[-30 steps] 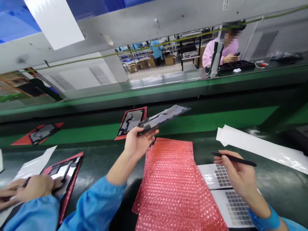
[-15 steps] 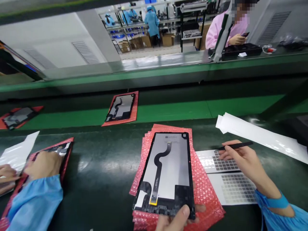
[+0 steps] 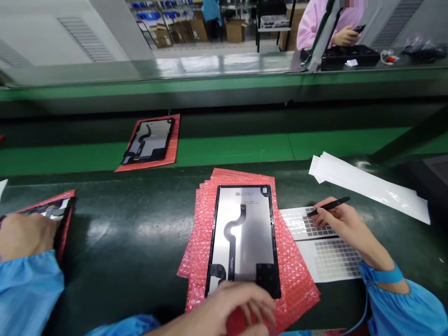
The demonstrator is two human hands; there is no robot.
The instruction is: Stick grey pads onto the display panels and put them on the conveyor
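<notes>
A tablet screen panel [image 3: 245, 233] lies back-up, with a black flex cable on its grey back, on a stack of red bubble-wrap sheets [image 3: 297, 284]. My left hand [image 3: 241, 305] hovers blurred over the panel's near edge, fingers spread and holding nothing. My right hand [image 3: 338, 221] pinches a thin black stylus-like tool [image 3: 331, 204], whose tip touches a sheet of small grey stickers [image 3: 297, 224]. A second sticker sheet [image 3: 332, 261] lies just nearer to me.
White paper strips [image 3: 367, 184] lie at the right. Another panel on red wrap [image 3: 149, 142] rides the green conveyor. A co-worker's hand [image 3: 21, 235] rests on a panel [image 3: 52, 210] at the left. A person in pink [image 3: 315, 23] sits beyond at a black tray [image 3: 350, 53].
My left hand brought the raised panel down flat onto the bubble wrap, then let go of its near edge. My right hand lowered the tool tip to the sticker sheet. The conveyor panel drifted left.
</notes>
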